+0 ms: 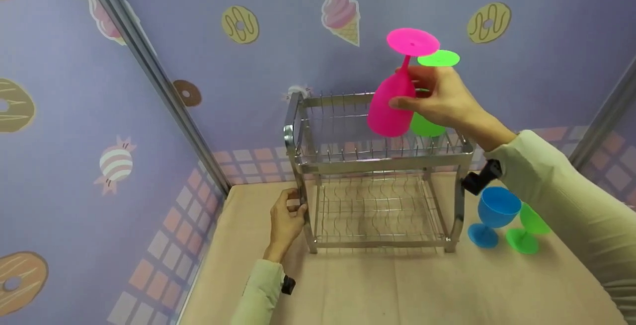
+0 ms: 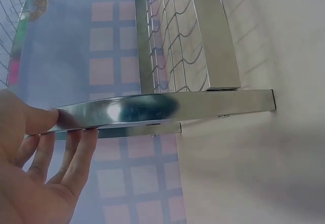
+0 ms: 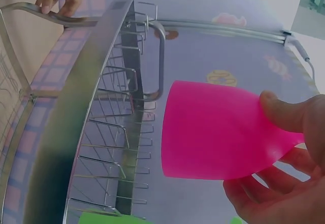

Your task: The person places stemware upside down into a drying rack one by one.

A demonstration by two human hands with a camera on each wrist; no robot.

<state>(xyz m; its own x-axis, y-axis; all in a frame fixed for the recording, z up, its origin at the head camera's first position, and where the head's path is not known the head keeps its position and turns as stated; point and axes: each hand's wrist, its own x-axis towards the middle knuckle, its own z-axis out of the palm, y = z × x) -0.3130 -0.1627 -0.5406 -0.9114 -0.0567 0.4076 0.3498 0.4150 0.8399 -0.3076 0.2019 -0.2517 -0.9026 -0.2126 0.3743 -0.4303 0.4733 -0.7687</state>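
A pink goblet (image 1: 390,109) is held upside down by my right hand (image 1: 449,99), base up, over the top tier of a metal dish rack (image 1: 387,163). In the right wrist view, thumb and fingers grip the pink goblet (image 3: 213,132) near its stem end, its rim pointing at the rack's wires. Behind that hand a green goblet (image 1: 428,125) stands inverted on the top tier, partly hidden. My left hand (image 1: 287,218) pinches the rack's left side post; in the left wrist view the thumb and fingers of the left hand (image 2: 51,158) lie on either side of the post.
A blue goblet (image 1: 499,208) stands upright on the table (image 1: 377,285) right of the rack. Beside it is another green goblet (image 1: 534,220), partly covered by the right sleeve. Patterned walls (image 1: 278,51) rise behind and to the left. The rack's lower wire tier (image 1: 377,210) holds nothing.
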